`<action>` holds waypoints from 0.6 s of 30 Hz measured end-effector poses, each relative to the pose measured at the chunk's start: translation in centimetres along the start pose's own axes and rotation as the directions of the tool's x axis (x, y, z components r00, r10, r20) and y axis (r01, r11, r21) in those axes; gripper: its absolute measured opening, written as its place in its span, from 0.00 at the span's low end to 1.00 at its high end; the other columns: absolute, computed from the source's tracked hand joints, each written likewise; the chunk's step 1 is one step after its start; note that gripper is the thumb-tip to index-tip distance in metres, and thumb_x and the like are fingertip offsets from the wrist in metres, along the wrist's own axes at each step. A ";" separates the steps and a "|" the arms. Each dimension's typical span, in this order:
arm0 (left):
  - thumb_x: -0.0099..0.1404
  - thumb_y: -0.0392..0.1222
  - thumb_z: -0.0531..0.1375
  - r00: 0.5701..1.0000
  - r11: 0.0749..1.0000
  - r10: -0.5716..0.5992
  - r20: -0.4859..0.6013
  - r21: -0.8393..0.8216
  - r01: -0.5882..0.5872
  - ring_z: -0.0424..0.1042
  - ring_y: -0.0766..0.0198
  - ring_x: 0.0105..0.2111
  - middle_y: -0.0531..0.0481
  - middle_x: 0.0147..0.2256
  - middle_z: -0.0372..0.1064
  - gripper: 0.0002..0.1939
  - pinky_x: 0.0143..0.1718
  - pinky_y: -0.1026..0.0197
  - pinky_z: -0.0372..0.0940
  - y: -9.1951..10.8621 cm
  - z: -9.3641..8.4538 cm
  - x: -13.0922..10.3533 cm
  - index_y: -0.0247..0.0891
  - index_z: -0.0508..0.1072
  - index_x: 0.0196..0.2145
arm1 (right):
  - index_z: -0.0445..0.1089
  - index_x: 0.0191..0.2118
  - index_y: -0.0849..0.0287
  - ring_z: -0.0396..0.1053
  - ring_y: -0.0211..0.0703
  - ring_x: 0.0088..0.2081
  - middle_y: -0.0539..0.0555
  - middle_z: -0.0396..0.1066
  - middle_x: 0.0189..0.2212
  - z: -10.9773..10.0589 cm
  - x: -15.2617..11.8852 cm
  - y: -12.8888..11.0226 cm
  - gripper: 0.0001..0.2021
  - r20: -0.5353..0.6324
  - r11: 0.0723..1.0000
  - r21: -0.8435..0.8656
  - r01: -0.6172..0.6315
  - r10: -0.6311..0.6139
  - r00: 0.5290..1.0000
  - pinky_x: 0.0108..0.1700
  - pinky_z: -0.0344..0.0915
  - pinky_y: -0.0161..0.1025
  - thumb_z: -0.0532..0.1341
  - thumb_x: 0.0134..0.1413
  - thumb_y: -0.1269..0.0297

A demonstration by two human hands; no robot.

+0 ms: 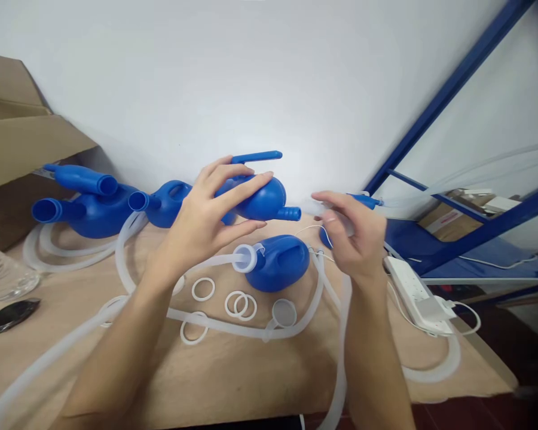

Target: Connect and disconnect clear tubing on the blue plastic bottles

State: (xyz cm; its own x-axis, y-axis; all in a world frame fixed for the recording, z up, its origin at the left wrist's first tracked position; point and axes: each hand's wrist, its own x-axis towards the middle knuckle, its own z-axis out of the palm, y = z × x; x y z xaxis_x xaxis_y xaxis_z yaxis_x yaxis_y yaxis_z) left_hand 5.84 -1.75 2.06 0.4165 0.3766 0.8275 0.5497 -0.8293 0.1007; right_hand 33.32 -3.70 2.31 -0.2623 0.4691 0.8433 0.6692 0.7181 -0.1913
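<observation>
Left hand (206, 206): fingers spread over the far side of the held bottle (262, 200), thumb underneath, clamped on its rounded body; it is up in the air, above the capped bottle (291, 263). A smooth curve held by fingertips could twist or slip out.
Spout (291, 213): ribbed, pointing right, touched by neither hand, above the capped bottle. Any sideways push here would act well away from the grip and could turn the body.
Right hand (358, 236): above and right of the capped bottle, thumb and fingers curled together on something pale; blurred, but probably an end of the pale tube (342, 364). A loose pinch could lose it.
Pale tube: hangs below the right wrist, right of the capped bottle; its weight could drag on those fingers.
White rings (235, 306): in front and left of the capped bottle, two overlapping. A dropped bottle or low forearm could scatter them.
Round lid (284, 313): just in front of the capped bottle, near table tubing (251, 331); a tug on that tubing could shift it.
Power strip (411, 286): right of the capped bottle, its cord looped; swinging tube could snag there.
</observation>
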 end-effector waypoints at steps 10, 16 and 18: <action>0.70 0.47 0.66 0.994 0.974 0.010 -0.110 0.226 0.016 0.58 0.41 0.68 0.50 0.60 0.68 0.25 0.71 0.31 0.57 0.1 -1.2 -0.1 0.59 0.70 0.63 | 0.70 0.36 0.56 0.64 0.37 0.22 0.47 0.70 0.24 3.8 1.6 1.3 0.08 -0.029 0.977 0.061 0.204 -0.203 0.979 0.28 0.60 0.37 0.53 0.61 0.69; 0.75 0.52 0.60 0.996 0.964 -0.008 -0.085 0.265 0.030 0.50 0.41 0.71 0.52 0.61 0.68 0.19 0.69 0.27 0.57 0.0 -0.7 -0.1 0.54 0.72 0.61 | 0.69 0.37 0.55 0.63 0.38 0.22 0.46 0.69 0.23 5.2 0.5 2.1 0.07 0.067 0.984 0.172 0.052 -0.064 0.996 0.29 0.58 0.37 0.54 0.63 0.66; 0.73 0.50 0.62 0.990 0.950 0.073 -0.119 0.309 -0.033 0.52 0.41 0.70 0.52 0.61 0.68 0.21 0.67 0.29 0.59 -0.2 -0.8 -0.1 0.55 0.72 0.62 | 0.69 0.37 0.54 0.62 0.38 0.22 0.46 0.66 0.22 5.4 0.5 2.3 0.08 0.074 0.984 0.180 -0.014 0.000 0.997 0.29 0.58 0.38 0.53 0.64 0.64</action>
State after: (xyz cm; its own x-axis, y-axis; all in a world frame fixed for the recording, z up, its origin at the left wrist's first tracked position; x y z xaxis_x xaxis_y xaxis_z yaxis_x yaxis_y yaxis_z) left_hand 5.15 -1.98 2.35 0.3665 0.2628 0.8925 0.7326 -0.6728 -0.1027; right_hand 31.00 0.98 -0.39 -0.3128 0.5060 0.8038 0.5365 0.7925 -0.2901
